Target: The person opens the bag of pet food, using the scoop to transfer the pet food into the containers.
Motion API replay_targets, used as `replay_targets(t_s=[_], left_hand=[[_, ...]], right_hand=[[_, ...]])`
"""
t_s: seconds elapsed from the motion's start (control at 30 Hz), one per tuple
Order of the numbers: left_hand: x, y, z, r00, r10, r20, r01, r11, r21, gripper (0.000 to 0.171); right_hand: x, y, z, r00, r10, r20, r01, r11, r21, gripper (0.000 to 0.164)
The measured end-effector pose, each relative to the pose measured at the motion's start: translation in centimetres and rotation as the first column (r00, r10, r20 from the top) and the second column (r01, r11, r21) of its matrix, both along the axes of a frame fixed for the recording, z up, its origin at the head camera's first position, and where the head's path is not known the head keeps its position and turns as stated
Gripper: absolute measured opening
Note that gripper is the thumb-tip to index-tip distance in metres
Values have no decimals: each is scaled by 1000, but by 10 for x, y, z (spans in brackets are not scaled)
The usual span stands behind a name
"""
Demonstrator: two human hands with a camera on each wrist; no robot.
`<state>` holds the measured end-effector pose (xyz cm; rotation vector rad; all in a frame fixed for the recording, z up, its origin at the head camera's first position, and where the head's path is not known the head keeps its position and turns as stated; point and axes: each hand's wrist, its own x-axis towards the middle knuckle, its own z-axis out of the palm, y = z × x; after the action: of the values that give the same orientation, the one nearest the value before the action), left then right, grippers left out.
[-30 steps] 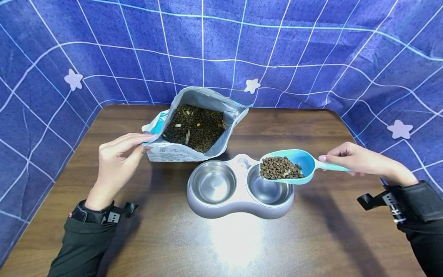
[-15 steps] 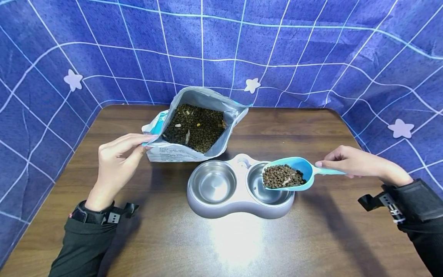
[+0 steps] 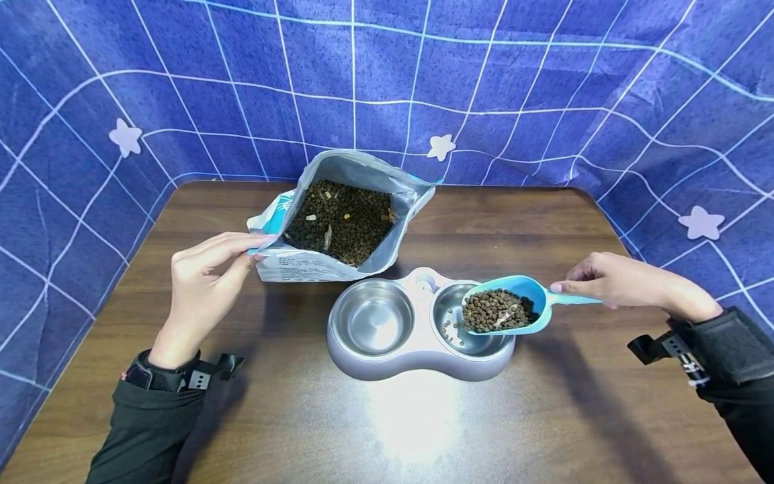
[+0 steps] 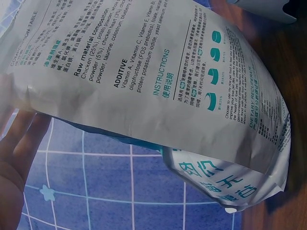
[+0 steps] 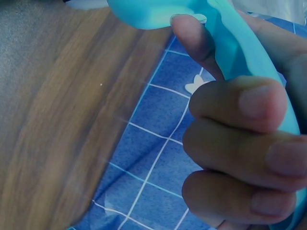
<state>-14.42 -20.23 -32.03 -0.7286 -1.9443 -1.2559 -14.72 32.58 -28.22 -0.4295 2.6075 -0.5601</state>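
Observation:
My left hand (image 3: 208,279) pinches the left edge of an open pet food bag (image 3: 314,265), which stands on the table full of brown kibble (image 3: 345,228). Printed text covers the side of the bag (image 4: 144,86) in the left wrist view. With curled fingers my right hand (image 3: 629,279) grips the handle of a light-blue scoop (image 3: 541,323). Kibble (image 3: 496,310) heaps toward the scoop's front, and the scoop is held over the right bowl (image 3: 441,302) of a double pet bowl. Several pieces lie in that bowl. In the left steel bowl (image 3: 375,319) I see no kibble.
The pale double-bowl stand (image 3: 417,366) sits on a brown wooden table (image 3: 272,417), just in front of the bag. A blue cloth (image 3: 387,74) with white grid lines and stars rises behind the table and along both sides.
My right hand has brought the scoop slightly lower and nearer to me. Several pieces of kibble have dropped into the right bowl. The left hand and the bag stay in place.

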Motion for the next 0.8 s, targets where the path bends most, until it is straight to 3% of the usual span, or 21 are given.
replay_targets(t_s=[0.8], left_hand=[[0, -1, 0, 1000, 6, -3, -6, 1000, -4, 18]], right_hand=[[-2, -3, 9, 999, 22, -23, -20, 995, 93, 26]])
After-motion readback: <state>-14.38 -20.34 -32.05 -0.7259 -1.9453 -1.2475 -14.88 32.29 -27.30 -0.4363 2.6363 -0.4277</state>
